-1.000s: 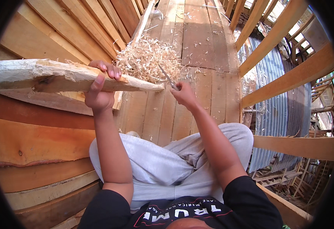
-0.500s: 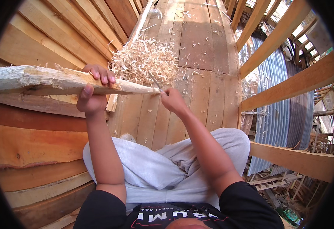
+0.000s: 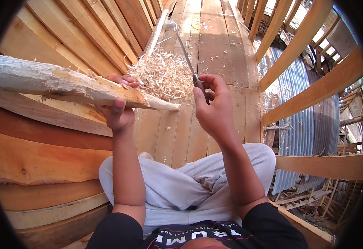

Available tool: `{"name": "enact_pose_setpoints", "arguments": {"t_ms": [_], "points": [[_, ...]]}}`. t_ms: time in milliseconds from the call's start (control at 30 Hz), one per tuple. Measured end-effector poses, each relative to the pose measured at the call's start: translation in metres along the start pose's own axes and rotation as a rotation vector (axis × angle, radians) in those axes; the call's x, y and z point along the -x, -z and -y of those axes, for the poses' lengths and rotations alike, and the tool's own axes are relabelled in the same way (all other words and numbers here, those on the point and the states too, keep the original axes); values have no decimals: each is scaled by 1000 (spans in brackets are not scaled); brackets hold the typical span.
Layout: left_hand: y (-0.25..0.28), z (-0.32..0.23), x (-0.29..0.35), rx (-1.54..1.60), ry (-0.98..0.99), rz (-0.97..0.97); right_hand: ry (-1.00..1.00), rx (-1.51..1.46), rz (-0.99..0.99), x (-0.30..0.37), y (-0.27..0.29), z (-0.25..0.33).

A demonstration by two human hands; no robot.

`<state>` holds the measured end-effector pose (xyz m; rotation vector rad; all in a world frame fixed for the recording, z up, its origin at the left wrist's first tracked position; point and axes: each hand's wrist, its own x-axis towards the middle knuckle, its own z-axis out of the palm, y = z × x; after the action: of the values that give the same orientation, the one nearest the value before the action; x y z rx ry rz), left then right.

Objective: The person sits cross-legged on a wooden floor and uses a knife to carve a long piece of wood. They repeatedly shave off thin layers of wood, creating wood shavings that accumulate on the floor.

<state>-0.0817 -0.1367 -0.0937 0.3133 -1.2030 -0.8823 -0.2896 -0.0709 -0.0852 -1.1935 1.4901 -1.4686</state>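
A long, pale wooden pole [image 3: 71, 85] with a rough, shaved surface comes in from the left and narrows to a tapered tip on its right. My left hand [image 3: 121, 108] is closed round it, thumb on the near side and fingers over the far side. To the right of the tip, my right hand [image 3: 214, 103] grips a knife [image 3: 186, 57] by its dark handle. The thin blade points up and away to the far left, apart from the pole.
A heap of curled wood shavings [image 3: 165, 74] lies on the plank floor [image 3: 218, 58] beyond the pole. Overlapping boards [image 3: 53, 159] form a wall at the left. Wooden railing bars [image 3: 314, 99] stand on the right, with corrugated metal sheets [image 3: 295, 120] beyond them. My crossed legs [image 3: 173, 178] are below my hands.
My right hand has lifted the knife off the pole's tip and moved up and to the right, turning so the blade shows. The left hand and pole have shifted slightly rightward in view.
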Motion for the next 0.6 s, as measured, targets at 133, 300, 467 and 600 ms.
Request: {"name": "enact_pose_setpoints", "arguments": {"t_ms": [133, 300, 467, 600], "points": [[-7, -11, -13, -195, 0, -68, -4, 82, -19, -5, -31, -43], [1, -19, -16, -256, 99, -263, -374, 62, 242, -9, -54, -136], [13, -22, -10, -71, 99, -242, -570, 201, 382, -12, -64, -164], [16, -20, -9, 64, 123, -187, -648, 102, 358, -15, -61, -169]]}}
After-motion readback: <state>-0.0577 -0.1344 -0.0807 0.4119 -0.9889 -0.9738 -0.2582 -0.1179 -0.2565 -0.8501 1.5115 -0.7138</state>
